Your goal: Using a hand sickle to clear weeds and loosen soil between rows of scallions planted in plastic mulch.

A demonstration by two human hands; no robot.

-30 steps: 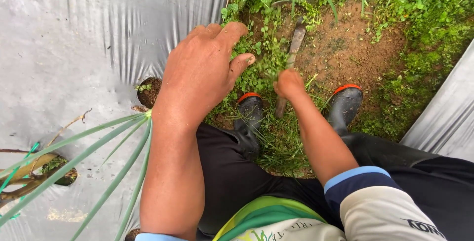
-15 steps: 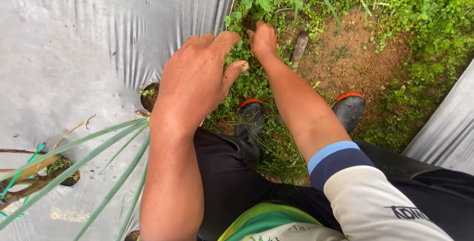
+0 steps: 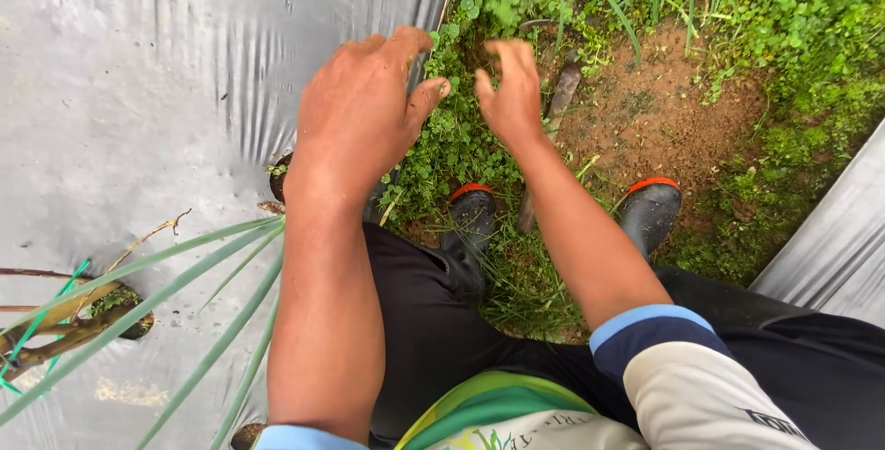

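My left hand hovers palm down over the edge of the grey plastic mulch sheet, fingers spread, holding nothing. My right hand is raised beside it over the weedy furrow, fingers loosely curled and empty. A wooden-handled tool lies on the ground just right of my right hand, partly hidden by my forearm. A small planting hole in the sheet shows just under my left wrist.
My black rubber boots with orange rims stand in the furrow of weeds and bare soil. Long green leaves and a staked plant rise at lower left. Another mulch sheet borders the right.
My right hand has risen from the tool handle near my boots and come up level with my left hand. My left hand has stayed nearly still.
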